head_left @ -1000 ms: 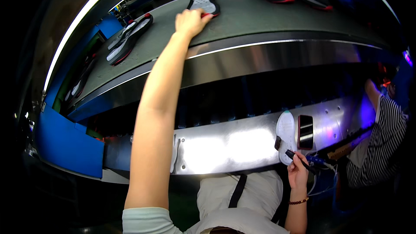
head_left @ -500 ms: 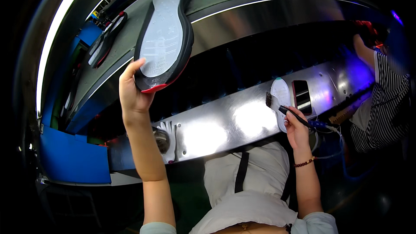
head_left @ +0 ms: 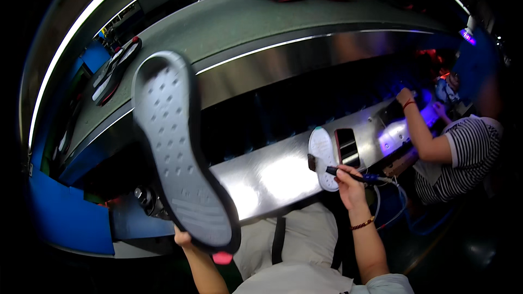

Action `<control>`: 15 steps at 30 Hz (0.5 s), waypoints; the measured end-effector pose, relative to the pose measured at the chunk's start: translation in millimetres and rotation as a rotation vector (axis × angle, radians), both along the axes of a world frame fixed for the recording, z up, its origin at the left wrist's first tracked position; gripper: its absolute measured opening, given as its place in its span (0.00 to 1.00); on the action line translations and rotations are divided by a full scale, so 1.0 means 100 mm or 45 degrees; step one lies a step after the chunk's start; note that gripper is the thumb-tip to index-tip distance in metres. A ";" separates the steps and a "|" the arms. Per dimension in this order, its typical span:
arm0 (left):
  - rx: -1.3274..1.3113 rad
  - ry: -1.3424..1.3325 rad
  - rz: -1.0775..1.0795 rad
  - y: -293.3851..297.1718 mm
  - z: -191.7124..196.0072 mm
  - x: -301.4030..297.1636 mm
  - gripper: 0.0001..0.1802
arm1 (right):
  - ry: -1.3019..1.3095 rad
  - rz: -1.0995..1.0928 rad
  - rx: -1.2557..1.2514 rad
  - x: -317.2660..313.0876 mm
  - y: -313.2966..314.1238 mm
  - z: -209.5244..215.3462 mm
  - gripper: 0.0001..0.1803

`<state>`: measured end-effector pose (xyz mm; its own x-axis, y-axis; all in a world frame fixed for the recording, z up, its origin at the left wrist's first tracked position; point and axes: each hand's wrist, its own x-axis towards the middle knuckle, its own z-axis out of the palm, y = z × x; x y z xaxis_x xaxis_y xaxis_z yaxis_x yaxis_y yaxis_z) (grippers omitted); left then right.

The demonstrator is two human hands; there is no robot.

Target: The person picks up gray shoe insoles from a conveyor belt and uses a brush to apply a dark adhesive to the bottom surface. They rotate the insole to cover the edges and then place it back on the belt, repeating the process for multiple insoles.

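My left hand (head_left: 183, 237) holds up a shoe sole (head_left: 180, 130) by its lower end. The sole has a grey dimpled inner face, a dark rim and a red tab at the bottom; it hides most of my fingers, but they grip its edge. My right hand (head_left: 352, 186) is closed round the black handle of a flat brush (head_left: 331, 170), whose bristles point left. Beneath the brush, a white sole-shaped piece (head_left: 322, 144) lies on the shiny metal ledge (head_left: 283, 176). A dark rectangular thing with a red edge (head_left: 347, 147) lies next to it.
A green conveyor belt (head_left: 229, 27) carries several soles (head_left: 117, 71) beyond the ledge. A metal fitting (head_left: 150, 201) is at the ledge's left. Pale tubes (head_left: 393, 201) hang near my right hand. At the right, a person in a striped shirt (head_left: 463, 152) works under violet light.
The sole in my left hand has come down nearer to me, off from over the belt. The view has shifted; my right hand still holds the brush over the white piece.
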<state>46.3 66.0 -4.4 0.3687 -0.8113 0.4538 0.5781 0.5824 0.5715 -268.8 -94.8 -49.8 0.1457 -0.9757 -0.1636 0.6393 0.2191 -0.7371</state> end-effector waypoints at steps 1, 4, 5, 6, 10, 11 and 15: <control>-0.166 0.132 -0.027 -0.04 -0.05 -0.12 0.49 | -0.022 0.029 0.005 0.01 0.01 -0.01 0.08; -0.143 0.276 -0.627 -0.07 0.11 -0.17 0.55 | -0.099 0.101 -0.034 0.04 -0.07 0.02 0.09; -0.095 0.257 -0.682 -0.17 0.06 -0.21 0.54 | -0.099 0.100 -0.047 0.05 -0.09 0.06 0.09; -0.051 0.234 -0.732 -0.27 -0.01 -0.22 0.53 | -0.103 0.105 -0.063 0.11 -0.11 0.13 0.09; 0.476 0.176 -0.599 -0.45 -0.28 -0.10 0.49 | -0.134 0.261 -0.234 0.25 -0.11 0.39 0.10; 0.555 0.190 -0.474 -0.44 -0.55 0.05 0.49 | -0.167 0.337 -0.287 0.28 -0.09 0.45 0.09; 0.343 0.572 -0.624 -0.66 -0.50 -0.19 0.42 | 0.100 0.554 -0.365 0.52 0.02 0.65 0.09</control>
